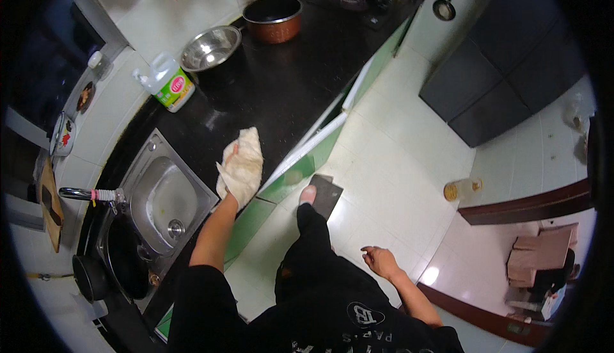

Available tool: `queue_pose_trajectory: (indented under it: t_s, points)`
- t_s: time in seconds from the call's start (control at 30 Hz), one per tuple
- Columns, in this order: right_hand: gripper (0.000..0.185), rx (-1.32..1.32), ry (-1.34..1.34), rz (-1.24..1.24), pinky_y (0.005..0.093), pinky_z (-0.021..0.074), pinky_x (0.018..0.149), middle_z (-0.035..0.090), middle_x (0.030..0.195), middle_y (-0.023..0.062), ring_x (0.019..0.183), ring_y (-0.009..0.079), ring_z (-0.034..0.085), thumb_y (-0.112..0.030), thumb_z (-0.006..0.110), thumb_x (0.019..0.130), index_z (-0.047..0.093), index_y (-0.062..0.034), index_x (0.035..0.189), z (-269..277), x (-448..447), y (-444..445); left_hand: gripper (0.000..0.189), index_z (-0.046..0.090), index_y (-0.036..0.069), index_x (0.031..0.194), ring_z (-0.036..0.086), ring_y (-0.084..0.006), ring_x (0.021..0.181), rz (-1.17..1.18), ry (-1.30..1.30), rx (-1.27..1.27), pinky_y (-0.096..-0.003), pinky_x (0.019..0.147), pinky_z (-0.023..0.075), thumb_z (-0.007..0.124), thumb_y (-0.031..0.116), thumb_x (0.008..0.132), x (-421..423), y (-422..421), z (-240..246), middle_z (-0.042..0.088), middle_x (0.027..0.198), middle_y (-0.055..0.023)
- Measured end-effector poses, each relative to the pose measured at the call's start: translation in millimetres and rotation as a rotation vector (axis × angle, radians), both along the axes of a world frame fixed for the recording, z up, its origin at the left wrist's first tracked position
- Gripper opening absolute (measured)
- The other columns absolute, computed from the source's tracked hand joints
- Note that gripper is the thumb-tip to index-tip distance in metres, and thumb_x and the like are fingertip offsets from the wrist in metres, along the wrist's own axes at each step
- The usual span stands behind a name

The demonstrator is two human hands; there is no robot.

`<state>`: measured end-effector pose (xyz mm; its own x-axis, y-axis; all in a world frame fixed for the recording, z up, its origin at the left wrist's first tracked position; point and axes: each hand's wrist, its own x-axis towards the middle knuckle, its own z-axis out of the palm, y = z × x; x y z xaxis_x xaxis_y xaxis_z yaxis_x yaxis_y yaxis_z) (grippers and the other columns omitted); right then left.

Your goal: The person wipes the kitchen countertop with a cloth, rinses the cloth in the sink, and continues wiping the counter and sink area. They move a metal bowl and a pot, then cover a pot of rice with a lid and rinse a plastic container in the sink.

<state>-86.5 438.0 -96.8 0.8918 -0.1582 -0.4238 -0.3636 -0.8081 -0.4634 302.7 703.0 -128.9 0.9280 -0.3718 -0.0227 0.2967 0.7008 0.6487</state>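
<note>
My left hand presses a cream cloth on the black countertop, near its front edge and to the right of the sink. The cloth covers most of the hand; a fingertip shows through its folds. My right hand hangs over the floor at my side, holding nothing, its fingers loosely bent and apart. Beyond the cloth stand a detergent jug with a green label, a shiny steel bowl and a reddish-brown inner pot with a dark inside.
The steel sink has a chrome faucet; a black wok sits at its near end. Green cabinet fronts line the counter, one drawer or door ajar. My foot stands by a dark floor piece. A dark refrigerator-like cabinet stands opposite.
</note>
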Motion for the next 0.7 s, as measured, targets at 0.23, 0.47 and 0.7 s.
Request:
queue_pose_trajectory:
  t_s: [0.23,0.47,0.7]
  points:
    - [0.025,0.038,0.075,-0.054,0.0422,0.0485,0.07,0.063,0.084,0.0167,0.077,0.0335,0.061,-0.023,0.052,0.082,0.061,-0.0092,0.102,2,37,-23,0.059,0.034,0.007,0.134,0.032,-0.0196,0.128,0.079,-0.106,-0.093,-0.0339,0.109,0.014,0.019,0.046,0.092,48,23,40,0.032,0.141,-0.0089]
    - [0.025,0.064,0.176,-0.145,0.0421,0.0487,0.07,0.063,0.082,0.0173,0.077,0.0344,0.061,-0.023,0.053,0.081,0.062,-0.0099,0.1,-11,82,-31,0.034,0.054,0.004,0.104,0.056,-0.0177,0.097,0.76,0.002,1.552,-0.0276,0.083,0.0414,0.034,0.03,0.093,159,36,89,0.059,0.102,-0.0047]
    - [0.025,0.067,0.116,-0.107,0.0403,0.0491,0.069,0.064,0.081,0.0169,0.076,0.0321,0.061,-0.021,0.053,0.081,0.061,-0.0092,0.101,-15,164,-25,0.03,0.055,0.011,0.104,0.054,-0.0138,0.095,0.088,0.126,0.383,-0.0276,0.083,0.0431,0.036,0.032,0.094,186,-59,-5,0.057,0.1,-0.0024]
